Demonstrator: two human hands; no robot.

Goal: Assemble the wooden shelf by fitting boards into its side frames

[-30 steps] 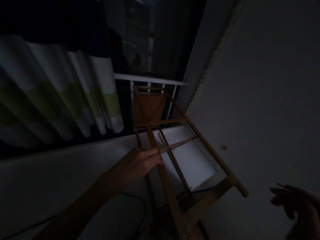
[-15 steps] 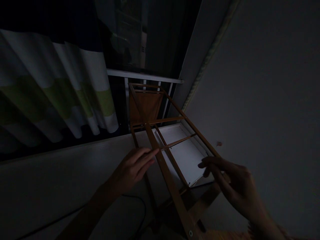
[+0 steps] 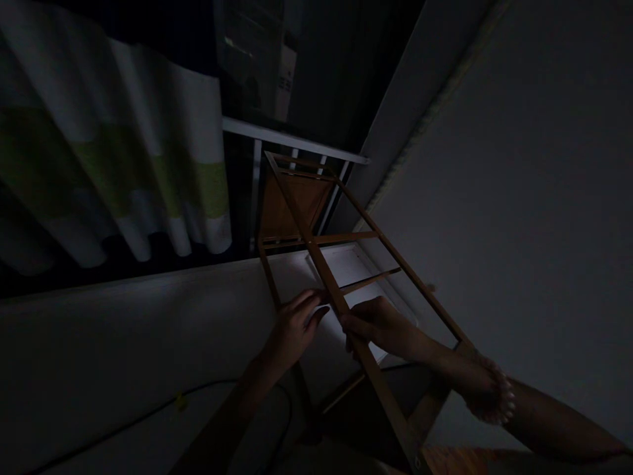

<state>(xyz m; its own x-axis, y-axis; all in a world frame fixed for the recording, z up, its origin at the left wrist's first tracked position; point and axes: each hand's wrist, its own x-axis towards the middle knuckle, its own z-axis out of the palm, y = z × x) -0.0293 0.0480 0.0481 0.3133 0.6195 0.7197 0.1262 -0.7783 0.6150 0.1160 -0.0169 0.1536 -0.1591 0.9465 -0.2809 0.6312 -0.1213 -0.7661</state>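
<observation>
A brown wooden frame (image 3: 321,265) with long slanting rails and thin crossbars stands in front of me in dim light. My right hand (image 3: 378,324) is closed around the nearer long rail at mid-length, thumb on top and some fingers hidden beneath it. Just left of that rail is my left hand (image 3: 297,326), its fingertips at the rail's side by the end of a thin crossbar (image 3: 370,280). A gap shows between its thumb and fingers, with nothing visible in it. A brown panel (image 3: 294,204) fills the frame's far end.
Beneath the frame lies a white tray-like panel (image 3: 343,260). A striped curtain (image 3: 210,185) hangs left, beside a dark window with a white railing (image 3: 291,140). The pale wall (image 3: 519,218) rises on the right. A black cable (image 3: 123,422) runs along the lower left.
My right hand has moved left from beyond the frame onto the nearer rail. My left hand has shifted slightly right. An inner slanting bar over the white panel no longer shows.
</observation>
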